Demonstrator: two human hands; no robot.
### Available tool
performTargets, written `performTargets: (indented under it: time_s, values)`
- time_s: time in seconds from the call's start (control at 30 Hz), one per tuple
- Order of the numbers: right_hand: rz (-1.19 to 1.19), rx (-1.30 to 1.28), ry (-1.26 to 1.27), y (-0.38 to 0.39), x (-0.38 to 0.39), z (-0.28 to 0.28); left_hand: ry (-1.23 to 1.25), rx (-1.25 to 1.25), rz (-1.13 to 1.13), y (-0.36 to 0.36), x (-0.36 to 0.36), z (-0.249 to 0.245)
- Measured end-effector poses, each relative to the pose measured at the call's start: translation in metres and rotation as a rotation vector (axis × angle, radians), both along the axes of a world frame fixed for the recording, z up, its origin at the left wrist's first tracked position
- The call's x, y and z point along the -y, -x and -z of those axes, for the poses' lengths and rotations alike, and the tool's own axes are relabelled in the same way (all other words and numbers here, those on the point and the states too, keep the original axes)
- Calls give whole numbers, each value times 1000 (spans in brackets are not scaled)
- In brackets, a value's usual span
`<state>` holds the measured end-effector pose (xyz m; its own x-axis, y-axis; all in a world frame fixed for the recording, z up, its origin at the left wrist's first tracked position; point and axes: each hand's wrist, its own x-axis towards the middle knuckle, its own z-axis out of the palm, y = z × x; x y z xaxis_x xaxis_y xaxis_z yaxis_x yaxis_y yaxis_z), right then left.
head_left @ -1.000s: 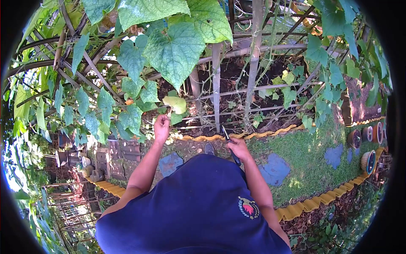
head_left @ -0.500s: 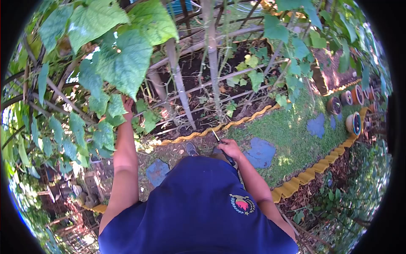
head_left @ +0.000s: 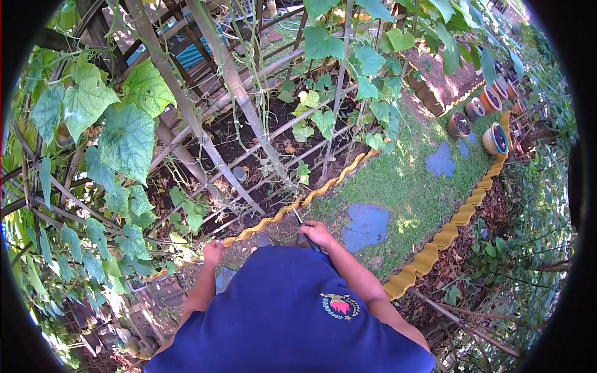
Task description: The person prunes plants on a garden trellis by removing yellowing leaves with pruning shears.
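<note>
My right hand (head_left: pixel 318 234) is wrapped round the dark handle of a knife (head_left: pixel 298 216). Its thin, pale blade points up and away toward the wavy yellow edging (head_left: pixel 267 222). Near the left end of that edging, my left hand (head_left: pixel 212 252) is closed in a fist close to my body. Whether anything small is inside that fist, I cannot make out. Beyond it, vine leaves (head_left: pixel 126 142) hang from a lattice of wooden poles (head_left: pixel 239 99), and a low leafy plant (head_left: pixel 189 211) grows at the foot of the poles.
Blue-grey stepping stones (head_left: pixel 365 227) lie in the grass (head_left: pixel 407 199) to the right. A second yellow edging (head_left: pixel 444 239) borders it, with several pots (head_left: pixel 495 139) at the far end. Dark soil (head_left: pixel 249 127) lies behind the poles.
My left hand has come down and back from among the vine leaves and is now closed near my body. The view has turned to the right. My right hand still holds the knife.
</note>
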<state>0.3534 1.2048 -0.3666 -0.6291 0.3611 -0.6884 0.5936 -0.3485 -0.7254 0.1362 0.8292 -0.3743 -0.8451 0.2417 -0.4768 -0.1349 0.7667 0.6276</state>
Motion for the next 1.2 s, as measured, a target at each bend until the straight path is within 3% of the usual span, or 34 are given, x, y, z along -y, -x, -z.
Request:
performTargets:
  time_s: [0.07, 0.13, 0.17, 0.27, 0.47, 0.57, 0.67, 0.93, 1.2]
  values:
    - [1, 20, 7, -10, -3, -7, 273, -83, 387, -34, 30, 24]
    - [-42, 2, 1, -5, -14, 12, 267, -112, 434, -65, 66, 53]
    - [-40, 2, 40, -5, -18, 4, 373, 56, 390, -77, 59, 41]
    - [-67, 38, 123, -7, -25, 4, 486, 299, 468, -100, 65, 65]
    - [-75, 40, 220, -15, -25, 12, 221, 786, 497, -109, 19, 49]
    - [-18, 9, 299, -21, -16, -14, 127, 944, 482, -108, 6, 33]
    - [-16, 18, 254, -23, -10, 3, 72, 1033, 474, -108, 2, 21]
    - [-171, 91, 245, -29, 21, 0, -45, 973, 281, -139, 19, 1]
    - [-359, 159, 224, -49, 57, -32, -92, 714, 363, -193, 57, 31]
